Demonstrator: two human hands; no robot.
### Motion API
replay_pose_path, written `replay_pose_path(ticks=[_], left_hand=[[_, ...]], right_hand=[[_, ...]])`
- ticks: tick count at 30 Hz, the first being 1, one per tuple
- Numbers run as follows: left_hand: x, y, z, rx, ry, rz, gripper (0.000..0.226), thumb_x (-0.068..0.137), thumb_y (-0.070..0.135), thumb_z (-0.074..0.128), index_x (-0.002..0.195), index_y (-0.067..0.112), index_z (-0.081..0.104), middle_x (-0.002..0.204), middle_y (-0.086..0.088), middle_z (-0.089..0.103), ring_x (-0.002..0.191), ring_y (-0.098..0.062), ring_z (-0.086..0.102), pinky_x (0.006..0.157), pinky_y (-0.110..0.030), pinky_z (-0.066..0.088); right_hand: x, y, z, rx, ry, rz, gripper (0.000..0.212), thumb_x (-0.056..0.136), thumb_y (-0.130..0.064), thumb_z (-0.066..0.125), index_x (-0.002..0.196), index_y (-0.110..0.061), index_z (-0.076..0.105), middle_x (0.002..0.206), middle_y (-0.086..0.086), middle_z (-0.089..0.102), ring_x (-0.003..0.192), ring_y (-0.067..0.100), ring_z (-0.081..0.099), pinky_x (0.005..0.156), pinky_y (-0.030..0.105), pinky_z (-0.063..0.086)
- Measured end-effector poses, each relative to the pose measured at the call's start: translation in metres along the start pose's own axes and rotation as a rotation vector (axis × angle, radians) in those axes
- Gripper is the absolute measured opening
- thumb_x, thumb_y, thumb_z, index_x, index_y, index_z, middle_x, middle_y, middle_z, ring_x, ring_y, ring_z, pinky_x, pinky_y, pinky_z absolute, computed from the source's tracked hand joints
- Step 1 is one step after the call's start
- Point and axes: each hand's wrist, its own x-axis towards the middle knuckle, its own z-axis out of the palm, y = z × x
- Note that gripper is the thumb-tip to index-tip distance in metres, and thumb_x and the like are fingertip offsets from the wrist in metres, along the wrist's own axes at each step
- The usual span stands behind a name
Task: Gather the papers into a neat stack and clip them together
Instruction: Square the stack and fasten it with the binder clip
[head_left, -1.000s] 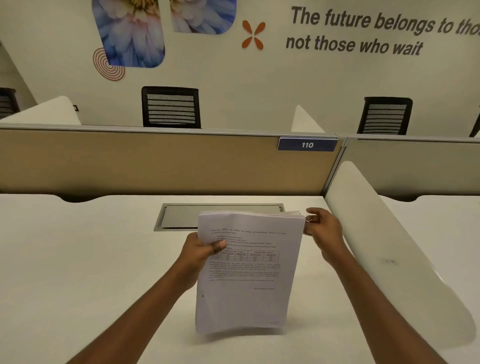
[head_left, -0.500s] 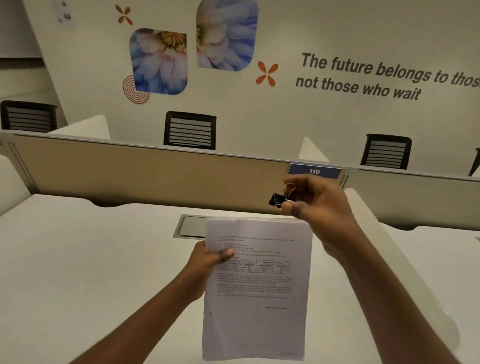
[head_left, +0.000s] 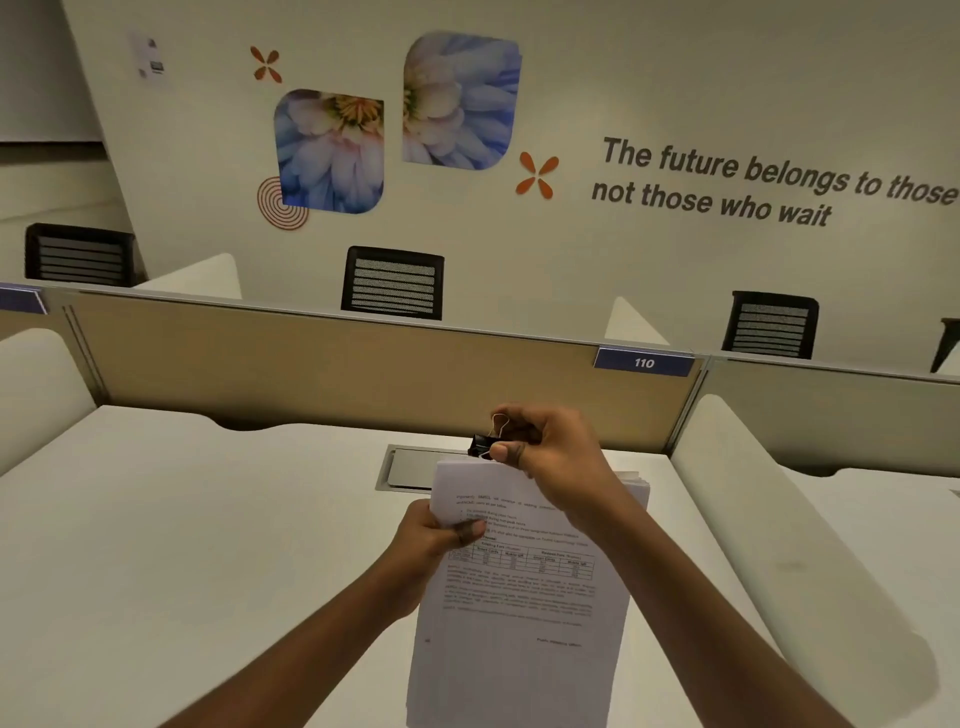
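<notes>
Papers (head_left: 519, 613) held upright over the desk (head_left: 208, 545), pinched at their 9 o'clock edge by left hand (head_left: 428, 540). At their 12 o'clock edge, clip (head_left: 479, 445) squeezed in right hand (head_left: 556, 454).

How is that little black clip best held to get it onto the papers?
By its wire handles, pinched from above, as the right hand does. The black clip sits at the top edge of the paper stack with handles pointing up, so squeezing them should open it. The left hand holds the stack.
</notes>
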Motion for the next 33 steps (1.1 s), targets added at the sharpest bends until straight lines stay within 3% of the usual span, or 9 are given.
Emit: replay_pose_path(ticks=[5,8,13,18,24,29,33], left_hand=[[-0.003,0.0,-0.013,0.015,-0.006,-0.015,0.033,0.073,0.018,0.074,0.105,0.014,0.067,0.095,-0.006,0.076,0.085,-0.03,0.073,0.068,-0.036,0.059],[-0.005,0.0,-0.02,0.013,-0.014,-0.011,0.029,0.077,0.015,0.073,0.105,0.014,0.067,0.094,-0.005,0.076,0.084,-0.029,0.073,0.066,-0.035,0.059],[-0.005,0.002,-0.026,0.016,-0.027,-0.001,0.021,0.082,0.009,0.07,0.102,0.016,0.067,0.09,-0.001,0.077,0.08,-0.026,0.074,0.064,-0.031,0.058],[-0.005,0.005,-0.028,0.019,-0.055,0.011,0.032,0.069,0.022,0.073,0.1,0.019,0.067,0.087,0.001,0.077,0.08,-0.024,0.074,0.064,-0.028,0.057],[-0.003,0.003,-0.034,0.026,-0.056,0.019,0.032,0.069,0.022,0.073,0.101,0.018,0.068,0.089,-0.002,0.077,0.082,-0.028,0.073,0.066,-0.031,0.058],[-0.003,0.003,-0.037,0.049,-0.057,0.03,0.016,0.084,0.006,0.067,0.095,0.017,0.069,0.085,0.001,0.077,0.079,-0.025,0.073,0.066,-0.032,0.058],[-0.003,0.004,-0.037,0.061,-0.052,0.034,0.018,0.085,0.004,0.066,0.095,0.018,0.068,0.084,0.002,0.077,0.079,-0.025,0.073,0.065,-0.03,0.058]], right_hand=[[0.002,-0.005,0.011,-0.088,0.013,-0.074,0.032,0.08,0.0,0.071,0.111,-0.006,0.069,0.093,0.004,0.066,0.073,0.0,0.06,0.061,0.009,0.045],[0.001,-0.006,0.017,-0.121,0.02,-0.117,0.022,0.081,0.007,0.068,0.101,0.001,0.072,0.083,0.004,0.063,0.063,-0.011,0.061,0.056,0.004,0.045],[-0.002,-0.007,0.032,-0.218,0.084,-0.181,0.024,0.082,0.017,0.059,0.096,0.004,0.073,0.083,0.006,0.062,0.062,-0.018,0.059,0.056,-0.002,0.044],[-0.004,-0.01,0.044,-0.259,0.172,-0.202,0.025,0.082,0.018,0.055,0.092,0.005,0.074,0.081,0.003,0.061,0.063,-0.024,0.056,0.051,-0.002,0.041],[0.002,-0.011,0.05,-0.237,0.177,-0.164,0.031,0.082,0.021,0.05,0.093,0.004,0.074,0.078,0.003,0.063,0.059,-0.017,0.059,0.054,0.001,0.047],[0.004,-0.013,0.048,-0.191,0.214,-0.134,0.028,0.08,0.019,0.055,0.094,0.004,0.074,0.08,0.005,0.066,0.059,-0.018,0.059,0.057,0.0,0.046],[0.002,-0.014,0.045,-0.205,0.22,-0.144,0.025,0.081,0.014,0.059,0.094,0.001,0.075,0.08,0.005,0.069,0.061,0.0,0.065,0.062,0.006,0.053]])
